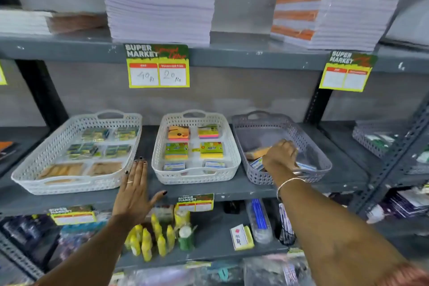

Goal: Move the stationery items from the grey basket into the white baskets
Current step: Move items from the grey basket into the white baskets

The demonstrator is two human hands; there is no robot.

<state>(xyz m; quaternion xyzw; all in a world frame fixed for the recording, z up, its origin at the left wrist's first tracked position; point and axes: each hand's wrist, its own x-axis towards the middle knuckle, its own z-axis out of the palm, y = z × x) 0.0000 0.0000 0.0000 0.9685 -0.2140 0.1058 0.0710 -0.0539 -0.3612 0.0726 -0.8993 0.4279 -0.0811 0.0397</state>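
Observation:
The grey basket [260, 123] stands on the right of the middle shelf, with an orange-brown pack [257, 152] and small blue-and-white packs [256, 164] left in it. My right hand [279, 154] reaches down into it, fingers curled over the items; I cannot tell whether it grips any. The middle white basket [195, 175] holds sticky-note pads and blue-white packs. The left white basket [58, 139] holds green packs and brown items. My left hand [134, 190] lies flat and open on the shelf between the white baskets.
The grey metal shelf edge [232, 189] runs in front of the baskets. Above are paper stacks [160, 4] and price tags [158, 66]. Below stand yellow bottles [148, 239] and pen packs [258, 218]. Another grey basket [373, 137] is at far right.

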